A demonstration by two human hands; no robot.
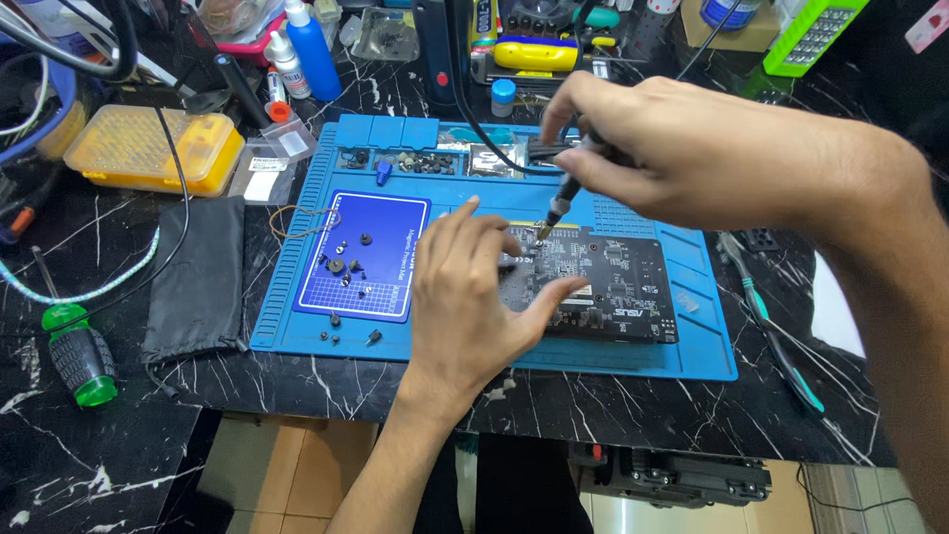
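Black marble-patterned bench (119, 435) with white veins, cluttered along the far edge, blue silicone work mat (297, 326) spread across the middle. On the mat's right half, a dark circuit board (623, 282), lying flat, close to the near edge. Left hand (465, 297) pressed down on the board's left end, fingers spread wide over it, thumb hooked against the board's near side, nothing gripped. Right hand (672, 148) up above the board's far edge, fingers pinched round a slim dark screwdriver (563, 203), tip down and touching the board's far-left corner. Black cable (474, 119) running from the far edge toward that hand.

Over on the mat's left half, a darker blue magnetic pad (386, 267) with small black screws (341, 262) scattered on it, a few more lying on the mat near its near edge. More small parts in the trays along the mat's far edge. Left of the mat, a black pouch (198, 282); beyond it a yellow plastic case (153, 148). Green-handled screwdriver (79, 361) near the bench's left edge. Blue bottle (314, 49) and a smaller white bottle (287, 59) standing at the far edge. Teal-tipped tool (781, 346) lying right of the mat.
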